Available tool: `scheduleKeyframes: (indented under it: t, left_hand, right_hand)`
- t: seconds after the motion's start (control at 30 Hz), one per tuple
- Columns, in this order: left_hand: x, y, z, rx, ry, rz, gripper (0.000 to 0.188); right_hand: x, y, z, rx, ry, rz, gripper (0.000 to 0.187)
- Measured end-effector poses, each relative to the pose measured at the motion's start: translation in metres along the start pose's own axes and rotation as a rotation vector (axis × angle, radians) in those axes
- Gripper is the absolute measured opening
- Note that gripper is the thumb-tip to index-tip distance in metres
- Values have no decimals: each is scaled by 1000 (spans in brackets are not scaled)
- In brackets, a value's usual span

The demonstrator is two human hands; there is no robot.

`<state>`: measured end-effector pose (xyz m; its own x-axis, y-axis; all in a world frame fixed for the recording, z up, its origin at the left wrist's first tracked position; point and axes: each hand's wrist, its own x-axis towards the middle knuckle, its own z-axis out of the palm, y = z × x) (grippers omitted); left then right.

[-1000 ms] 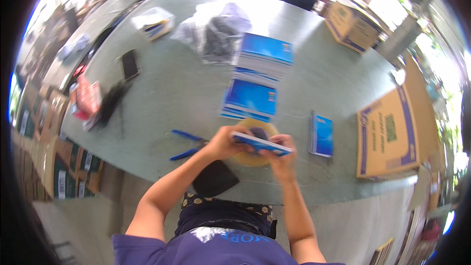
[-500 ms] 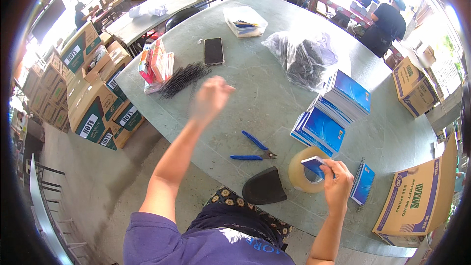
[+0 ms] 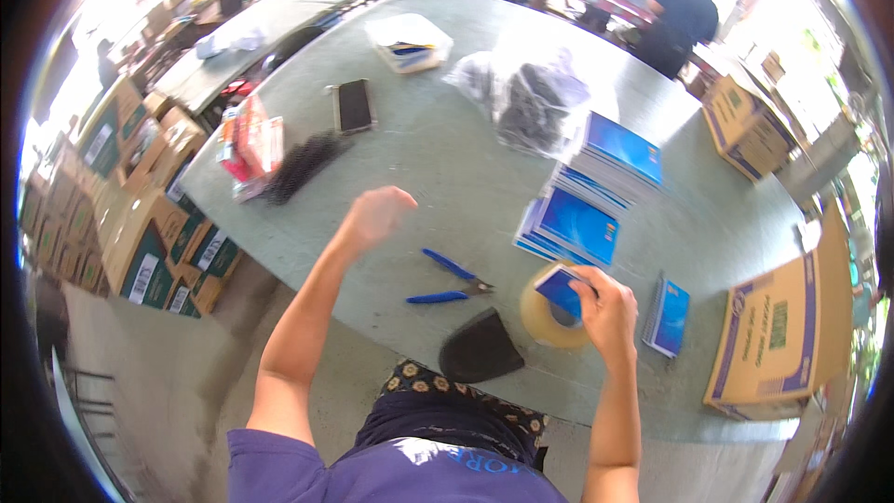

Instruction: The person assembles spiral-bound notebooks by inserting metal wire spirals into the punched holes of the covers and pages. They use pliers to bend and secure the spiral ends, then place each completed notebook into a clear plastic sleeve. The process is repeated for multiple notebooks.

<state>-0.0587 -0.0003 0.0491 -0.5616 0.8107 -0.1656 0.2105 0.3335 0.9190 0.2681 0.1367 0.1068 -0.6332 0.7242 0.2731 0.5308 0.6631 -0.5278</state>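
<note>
Drawn slightly away from the black wire coils (image 3: 304,169) at upper left since the earlier frame, the left hand (image 3: 378,214) is blurred; whether it grips a coil cannot be told. Right of centre, the right hand (image 3: 607,307) pinches a small blue notebook (image 3: 558,290) by its right end, thumb against fingers, its free part pointing left above a tape roll (image 3: 557,339). Likely step: fetching a coil; next calls for steadying the notebook's edge to meet it.
</note>
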Motion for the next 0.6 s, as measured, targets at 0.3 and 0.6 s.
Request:
scheduleKeyframes:
  t: [0.3, 0.6]
  left_hand:
    - [-48, 74, 145, 94, -142, 685, 17]
    - [-52, 82, 143, 72, -201, 331, 30]
  right_hand:
    - [1, 4, 1, 21, -4, 29, 19]
    - [0, 1, 0, 43, -8, 26, 19]
